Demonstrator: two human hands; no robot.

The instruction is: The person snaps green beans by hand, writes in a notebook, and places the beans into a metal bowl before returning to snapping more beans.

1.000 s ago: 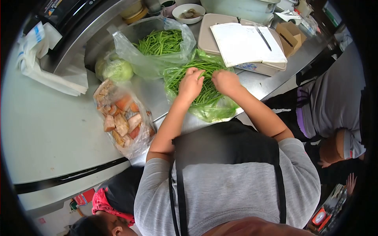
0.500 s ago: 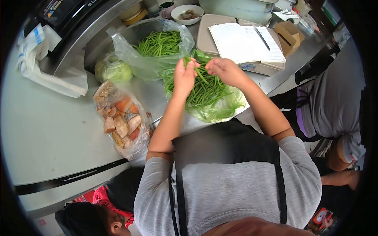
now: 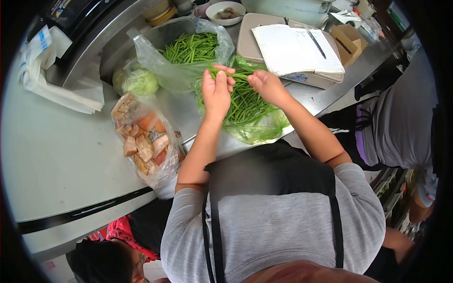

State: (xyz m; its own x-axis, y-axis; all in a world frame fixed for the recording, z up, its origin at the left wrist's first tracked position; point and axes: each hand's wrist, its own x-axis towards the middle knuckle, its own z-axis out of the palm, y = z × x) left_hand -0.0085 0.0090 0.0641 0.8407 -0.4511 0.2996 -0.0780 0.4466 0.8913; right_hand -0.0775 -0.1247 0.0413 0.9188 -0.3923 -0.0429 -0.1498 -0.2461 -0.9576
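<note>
Green beans are held between my two hands, above a green plastic bag [image 3: 257, 134] with a heap of cut green beans [image 3: 245, 106]. My left hand [image 3: 218, 89] is closed round one end of the held beans [image 3: 238, 75]. The other end is pinched by the fingers of my right hand [image 3: 266, 86]. Just beyond my left hand, a clear plastic bag [image 3: 174, 75] stands open with more green beans [image 3: 191, 48] inside.
To the left are a wrapped cabbage [image 3: 140, 82], a bag of orange and brown chunks [image 3: 147, 141] and white plastic [image 3: 61, 89]. An open notebook with a pen [image 3: 292, 52] lies on a beige lid. A bowl [image 3: 225, 13] stands behind. People are at the right and lower left.
My left hand has moved slightly left. The beans, which pointed down toward the heap, now stretch sideways between both hands, and my right hand has closed on them. The people nearby have shifted.
</note>
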